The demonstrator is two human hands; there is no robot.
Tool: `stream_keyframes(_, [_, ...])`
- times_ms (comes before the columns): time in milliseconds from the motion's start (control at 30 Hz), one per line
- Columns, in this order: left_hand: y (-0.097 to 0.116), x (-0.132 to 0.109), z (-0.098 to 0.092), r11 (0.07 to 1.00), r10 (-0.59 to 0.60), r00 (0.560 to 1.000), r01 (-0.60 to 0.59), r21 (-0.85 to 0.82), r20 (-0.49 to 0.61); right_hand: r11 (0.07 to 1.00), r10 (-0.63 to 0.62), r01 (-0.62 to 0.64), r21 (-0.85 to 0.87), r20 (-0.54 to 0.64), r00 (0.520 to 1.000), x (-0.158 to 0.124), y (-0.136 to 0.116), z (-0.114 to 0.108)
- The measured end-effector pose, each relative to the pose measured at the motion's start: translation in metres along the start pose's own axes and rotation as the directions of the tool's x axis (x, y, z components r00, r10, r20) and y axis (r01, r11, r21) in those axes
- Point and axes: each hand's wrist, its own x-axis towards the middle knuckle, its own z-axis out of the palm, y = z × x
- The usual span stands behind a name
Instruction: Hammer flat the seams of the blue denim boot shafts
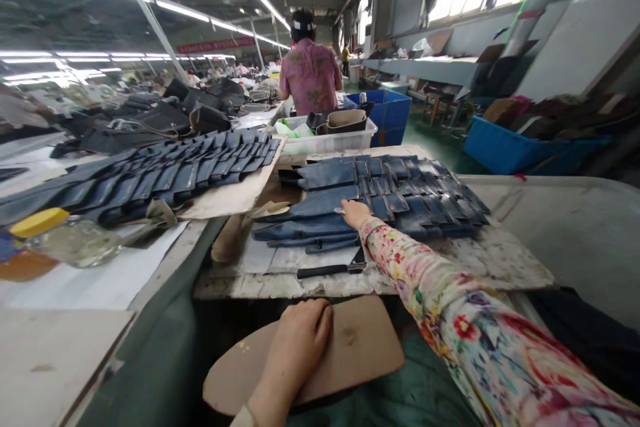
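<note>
Floral cloth (480, 333), worn as a sleeve on the right arm, is seen nearest the camera, stretched up from the lower right corner.

At the far left, a yellow-lidded jar (75, 240) is kept on the table beside white paper (145, 273). Behind them, dark blue strips (200, 173) are laid in overlapping rows, and dark bags (150, 127) are heaped beyond.

Low in the middle, a brown board (367, 340) is covered in part by the left hand (303, 330), which is laid on it back upward with the fingers bent toward its far edge; whether the board is gripped or only pressed cannot be told. Just beyond, a black-handled tool (323, 271) is set near the edge of a worn worktop (515, 267). Farther back, a co-worker (310, 77) is seen from behind, past a white bin (325, 142).

On the worktop, blue pieces (320, 203) are spread in overlapping rows. Their near-middle part is reached by the right hand (356, 213), its fingers drawn together at the cloth; whether a piece is pinched cannot be made out.

Farther right, a blue bin (393, 117) and then a filled blue tub (510, 150) are placed along the aisle.
</note>
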Motion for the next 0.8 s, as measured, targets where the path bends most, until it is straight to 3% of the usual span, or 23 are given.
stream_keyframes(133, [0.002, -0.001, -0.002, 1.0, -0.007, 1.0, 0.007, -0.014, -0.005, 1.0, -0.023, 0.023, -0.005, -0.044, 0.999, 0.011, 0.0, -0.004])
stream_keyframes(300, [0.004, -0.001, -0.004, 1.0, -0.008, 1.0, 0.007, -0.023, -0.019, 0.994, -0.098, 0.106, 0.017, -0.27, 0.958, 0.022, -0.012, -0.07])
stream_keyframes(433, [-0.002, -0.002, 0.002, 0.998, 0.02, 0.998, -0.024, -0.058, -0.065, 0.969, -0.216, 0.246, 0.017, -0.42, 0.881, -0.002, -0.03, -0.109])
stream_keyframes(533, [-0.012, -0.001, 0.012, 0.994, 0.047, 0.976, -0.067, -0.09, -0.211, 0.935, -0.321, 0.355, 0.016, -0.389, 0.863, -0.04, -0.035, -0.096])
stream_keyframes(667, [-0.018, 0.008, 0.015, 0.995, 0.068, 0.891, -0.091, -0.03, -0.449, 0.889, -0.426, 0.455, 0.05, -0.274, 0.862, -0.092, -0.031, -0.044])
stream_keyframes(733, [-0.015, 0.02, 0.009, 0.995, 0.096, 0.861, -0.073, 0.066, -0.499, 0.879, -0.437, 0.469, 0.085, -0.247, 0.865, -0.111, -0.03, -0.021])
stream_keyframes(800, [-0.012, 0.036, 0.001, 0.985, 0.106, 0.877, -0.029, 0.169, -0.468, 0.874, -0.429, 0.468, 0.132, -0.245, 0.869, -0.126, -0.031, -0.007])
